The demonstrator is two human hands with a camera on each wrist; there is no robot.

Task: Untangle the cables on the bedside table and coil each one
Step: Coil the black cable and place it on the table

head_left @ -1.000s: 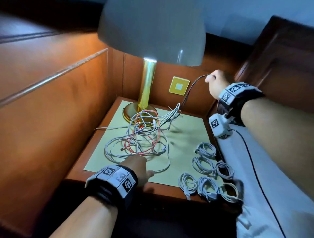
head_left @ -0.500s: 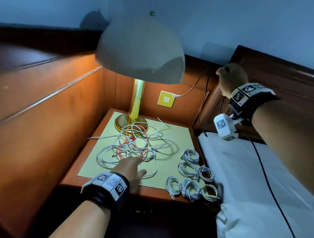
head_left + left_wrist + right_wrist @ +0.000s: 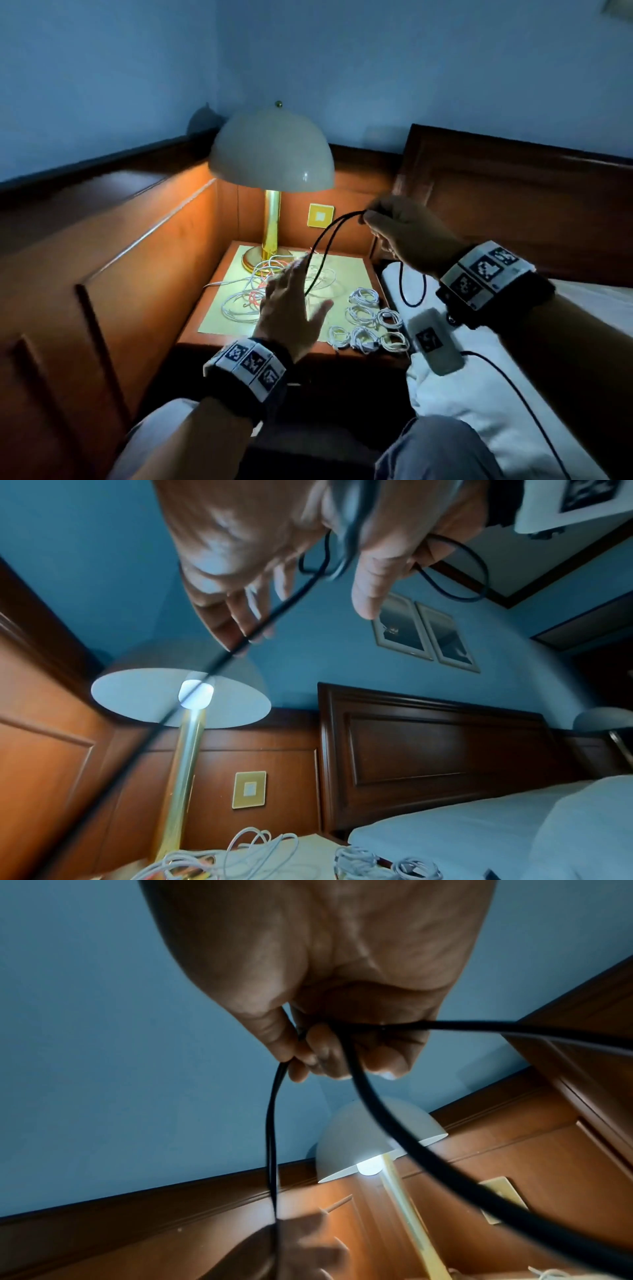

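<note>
Fingers of the right hand now pinch the black cable, pulled free of the white tangle on the bedside table, doubled into a first loop, while the left hand, lifted off the pile, spreads open to guide it

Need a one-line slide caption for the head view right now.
Right hand holds a looped black cable above the white tangle; open left hand reaches for it.
</note>
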